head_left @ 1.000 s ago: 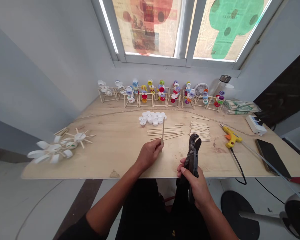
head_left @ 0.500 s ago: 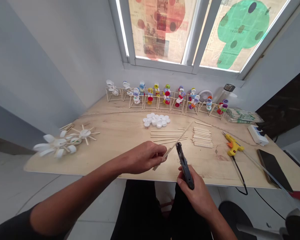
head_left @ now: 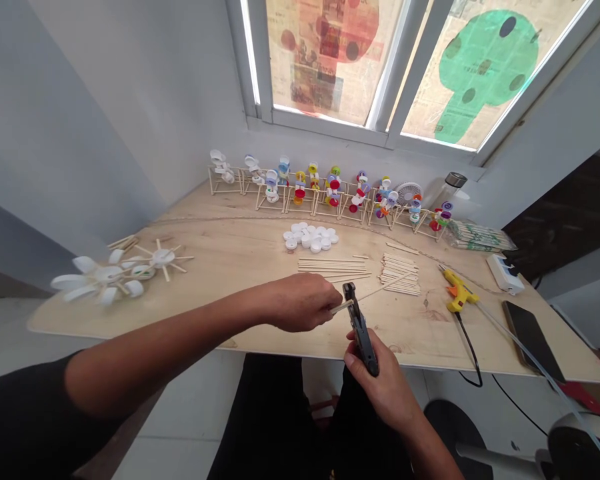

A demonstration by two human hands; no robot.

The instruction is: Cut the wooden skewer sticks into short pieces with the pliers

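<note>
My left hand is closed on one end of a thin wooden stick, which runs to the right, low over the table. My right hand grips the handles of dark pliers near the table's front edge. The pliers' jaws sit around the stick just beside my left fingertips. Behind the hands lie a row of long sticks, a stack of flat sticks and a cluster of white bottle caps.
The wooden table carries a row of stick frames with coloured caps along the back. White-cap wheels lie at the left. A yellow glue gun, a power strip and a phone lie at the right.
My left hand tipped the stick from upright to nearly level, pointing right. My right hand swung the pliers in until their jaws closed around the stick.
</note>
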